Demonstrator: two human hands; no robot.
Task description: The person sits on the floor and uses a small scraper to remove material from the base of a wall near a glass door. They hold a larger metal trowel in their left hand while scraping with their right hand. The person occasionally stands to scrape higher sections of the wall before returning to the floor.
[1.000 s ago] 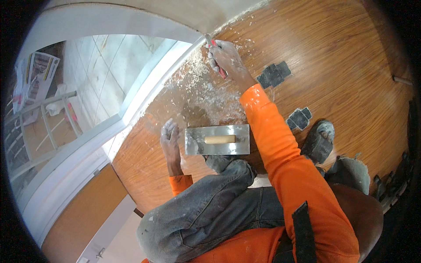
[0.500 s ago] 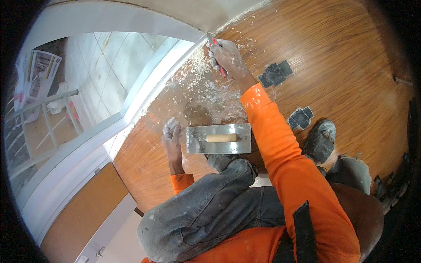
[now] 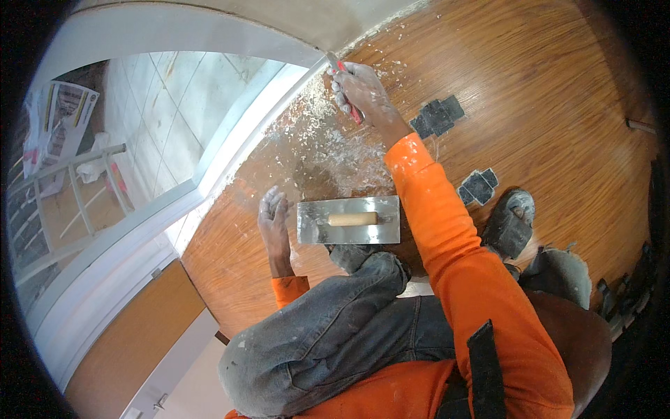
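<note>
The person crouches on the wooden floor (image 3: 558, 91), right hand (image 3: 359, 87) stretched out to the foot of the white wall (image 3: 209, 31). Its fingers (image 3: 342, 94) are curled tight around the red handle of a scraper (image 3: 343, 85); the handle runs through the fist and shows below the knuckles, while the metal blade sticks out past the fingertips and meets the wall's bottom edge. White plaster flakes (image 3: 328, 146) lie scattered on the boards just under and behind that fist.

The left hand (image 3: 273, 213) rests flat on the floor, fingers together and pointing away from the body, dusted white, gripping nothing. Just beside its knuckles, on the thumb side, lies a steel plastering trowel (image 3: 349, 220) with a wooden handle, face down on the boards, apart from the hand by a narrow gap. Two dark patches (image 3: 437, 116) mark the floor beyond the right forearm's orange sleeve (image 3: 447, 230).
</note>
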